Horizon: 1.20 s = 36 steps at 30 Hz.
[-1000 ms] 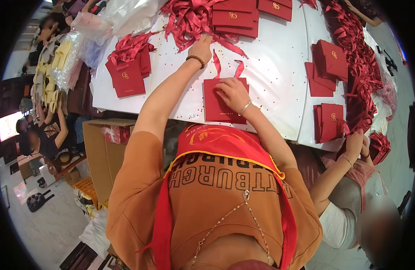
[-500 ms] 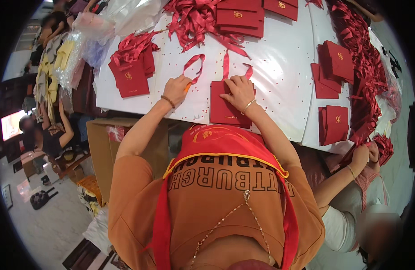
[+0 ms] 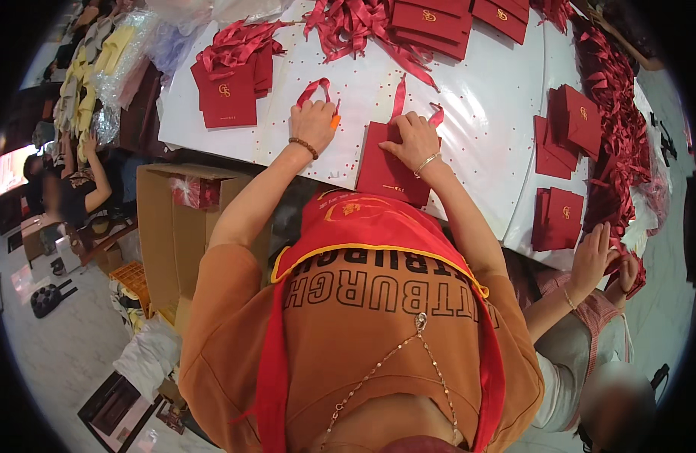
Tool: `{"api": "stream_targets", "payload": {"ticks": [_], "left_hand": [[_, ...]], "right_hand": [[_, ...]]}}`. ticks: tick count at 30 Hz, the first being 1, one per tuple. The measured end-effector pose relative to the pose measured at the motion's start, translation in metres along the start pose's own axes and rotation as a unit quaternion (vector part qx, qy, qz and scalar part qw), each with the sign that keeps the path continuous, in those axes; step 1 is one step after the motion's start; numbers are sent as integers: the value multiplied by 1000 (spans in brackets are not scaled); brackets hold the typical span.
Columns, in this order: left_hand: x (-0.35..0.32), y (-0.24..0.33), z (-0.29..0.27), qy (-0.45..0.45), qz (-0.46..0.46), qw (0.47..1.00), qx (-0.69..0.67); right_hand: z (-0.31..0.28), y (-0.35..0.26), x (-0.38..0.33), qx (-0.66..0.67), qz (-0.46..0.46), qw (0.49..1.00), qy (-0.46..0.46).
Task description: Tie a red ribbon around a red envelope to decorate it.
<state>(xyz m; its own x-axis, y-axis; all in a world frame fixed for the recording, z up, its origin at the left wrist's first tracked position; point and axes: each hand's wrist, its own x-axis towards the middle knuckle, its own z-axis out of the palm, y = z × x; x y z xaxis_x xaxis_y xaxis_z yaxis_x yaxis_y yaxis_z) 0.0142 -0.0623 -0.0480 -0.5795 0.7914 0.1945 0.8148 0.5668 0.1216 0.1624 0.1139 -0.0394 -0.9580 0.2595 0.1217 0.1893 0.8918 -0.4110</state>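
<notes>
While both forearms reach over the near edge of the white table (image 3: pixel 484 162), I see the left hand (image 3: pixel 312 124) back-up, fingers curled round a small orange item (image 3: pixel 336 121). A ribbon loop (image 3: pixel 323 81) shows beyond its knuckles; whether it pinches that, I cannot tell. The right hand (image 3: pixel 417 145) rests, fingers bent and parted, on a flat red pouch (image 3: pixel 385 172) at the table's edge, hiding part of it from me. Ahead lies a ribbon tangle (image 3: pixel 348 26); leftward, ribbon-topped pouches (image 3: pixel 231 94). Rightward, beyond more stacked pouches (image 3: pixel 563 219), a co-worker's hands (image 3: pixel 592 263) meet a long ribbon heap (image 3: pixel 616 128).
</notes>
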Motion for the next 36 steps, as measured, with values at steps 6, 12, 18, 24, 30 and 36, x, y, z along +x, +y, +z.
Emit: {"api": "stream_targets", "payload": {"ticks": [6,12,18,24,30,36], "left_hand": [[5,5,-1,-117,-140,912,-367],[6,37,-29,-190,-223,690,-662],[1,65,-11,-205,-240,691,-650],[-9,72,-4,-110,-132,791,-587],[0,81,-23,-133,-162,877,-432],[3,83,-17,-9,-30,932,-362]], "right_hand": [[-17,7,5,135,129,974,-129],[-16,25,5,255,134,944,-164],[-30,11,8,195,156,949,-194],[-27,14,5,210,139,951,-177],[-28,12,5,217,147,949,-177],[-34,8,7,219,160,941,-203]]}}
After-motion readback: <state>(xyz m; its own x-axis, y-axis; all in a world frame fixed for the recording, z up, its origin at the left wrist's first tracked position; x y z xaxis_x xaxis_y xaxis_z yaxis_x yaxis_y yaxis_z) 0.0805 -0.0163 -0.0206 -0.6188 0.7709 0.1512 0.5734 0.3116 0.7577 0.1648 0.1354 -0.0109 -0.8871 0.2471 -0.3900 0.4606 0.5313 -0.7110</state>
